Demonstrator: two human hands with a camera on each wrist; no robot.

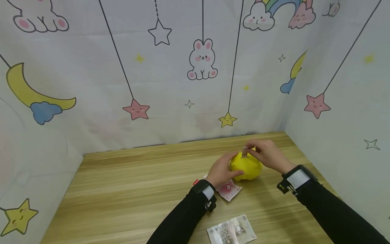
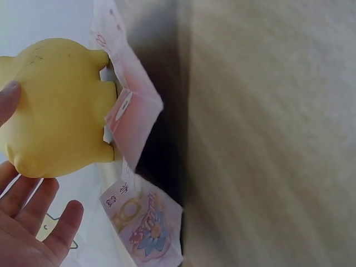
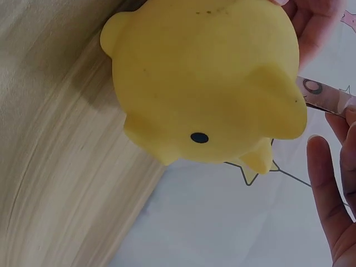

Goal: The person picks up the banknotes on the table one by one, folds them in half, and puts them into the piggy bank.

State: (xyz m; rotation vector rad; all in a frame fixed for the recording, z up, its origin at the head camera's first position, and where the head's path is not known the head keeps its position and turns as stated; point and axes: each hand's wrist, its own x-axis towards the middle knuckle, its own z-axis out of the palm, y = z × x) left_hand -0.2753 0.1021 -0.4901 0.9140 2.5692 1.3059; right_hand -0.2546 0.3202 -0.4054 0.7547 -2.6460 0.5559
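A yellow piggy bank (image 1: 248, 169) stands on the wooden table; its eye and ears show in the right wrist view. My left hand (image 1: 223, 169) holds it from the left, the thumb on the near side and fingers round the far side. Above its top, my right hand (image 1: 268, 154) pinches a narrow folded banknote (image 3: 325, 95), upright with its lower end at the top of the bank. Creased pink paper notes (image 2: 139, 108) lie beside the bank, partly under my left hand and wrist.
Nearer the front edge of view lies a pale, creased banknote (image 1: 233, 230). A small red item (image 1: 196, 182) shows beside my left wrist. White cloth walls (image 1: 170, 84) printed with stars and rabbits border the wooden table (image 1: 128, 203).
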